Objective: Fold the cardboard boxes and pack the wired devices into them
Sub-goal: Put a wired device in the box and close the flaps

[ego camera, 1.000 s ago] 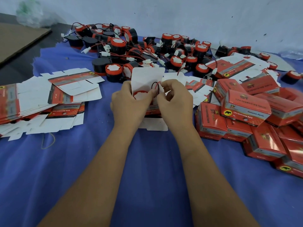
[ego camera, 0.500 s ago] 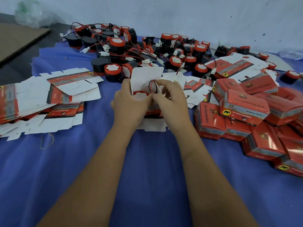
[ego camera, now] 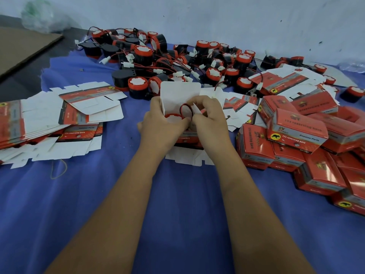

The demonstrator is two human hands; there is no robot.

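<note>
Both hands have come a little closer together since one second ago, and the red wire loop now sits lower, nearer the mouth of the box. Curled fingers of the left hand (ego camera: 164, 125) grip the open cardboard box (ego camera: 178, 95) at its left wall, and its thumb lies over the red-topped wired device (ego camera: 173, 117) that sits inside the box. With fingers bent, the right hand (ego camera: 209, 117) pinches the coiled red and black wire (ego camera: 186, 110) of this device, just beside the left thumb, together with a small white side flap. The white lid flap of the box stands upright behind the hands.

Left of the hands, flat unfolded box blanks (ego camera: 59, 119) lie spread in a loose stack on the blue cloth (ego camera: 177, 214) (it covers the desk). Behind the box, a large heap of black and red wired devices (ego camera: 177, 62) with white connectors lies near the wall. At the right, folded red boxes (ego camera: 300, 133) are piled on each other, some tilted. A thin rubber band (ego camera: 59, 170) lies on the cloth near the blanks.
</note>
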